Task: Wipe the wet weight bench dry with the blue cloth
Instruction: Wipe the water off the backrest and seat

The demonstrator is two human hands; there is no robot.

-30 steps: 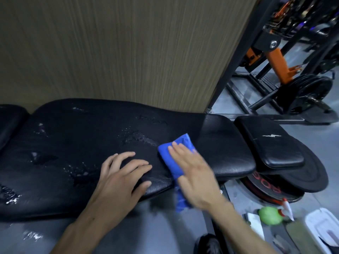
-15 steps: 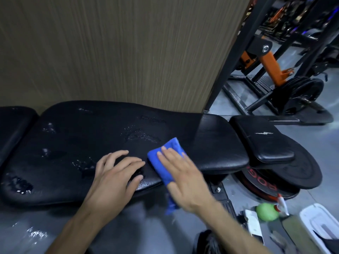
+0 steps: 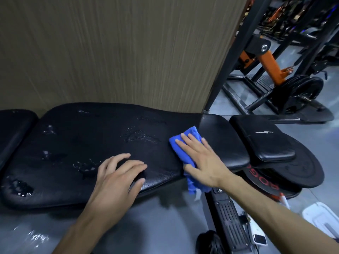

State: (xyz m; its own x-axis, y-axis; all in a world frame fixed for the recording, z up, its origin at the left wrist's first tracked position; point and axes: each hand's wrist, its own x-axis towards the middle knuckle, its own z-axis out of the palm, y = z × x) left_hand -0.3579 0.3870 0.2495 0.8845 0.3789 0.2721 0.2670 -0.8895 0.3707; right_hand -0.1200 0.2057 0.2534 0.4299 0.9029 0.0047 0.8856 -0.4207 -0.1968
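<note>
A wood-grain wall panel [image 3: 119, 50] in dull brown fills the upper left, its grain running upright. At its right edge a black steel post [image 3: 232, 52] leans up out of view. The floor [image 3: 161, 217] is smooth grey, with a small wet patch [image 3: 35, 236] shining at the lower left. To the right stands a black rack with an orange arm [image 3: 271, 67] and a black weight plate [image 3: 302, 91] loaded on it. More dark gym machines crowd the far upper right, too blurred to tell apart.
</note>
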